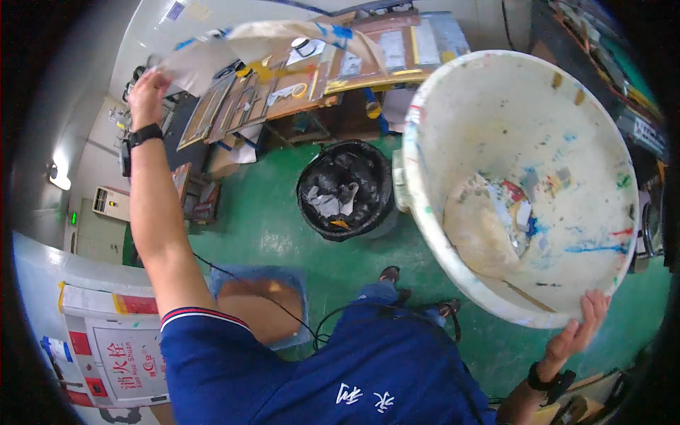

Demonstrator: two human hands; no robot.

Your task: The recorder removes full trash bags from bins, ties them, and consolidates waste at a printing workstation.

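Observation:
Raised at the upper left, my left hand (149,91) pinches one end of a thin, pale, see-through sheet (273,30) with blue paint stains. The sheet arcs through the air to the right, above the workbench. On the right, my right hand (579,329) grips the lower rim of a big white bucket (453,248), tilted so that its inside faces me. Paint smears mark its wall. Scraps of paper or plastic (523,212) and a thin stick (528,295) lie inside it.
A bin lined with a black bag (322,173), with scraps in it, stands on the green floor (255,212). Behind it is a cluttered workbench (340,106) with frames and tape rolls. A cable (265,297) and a brown board (258,308) lie near my feet.

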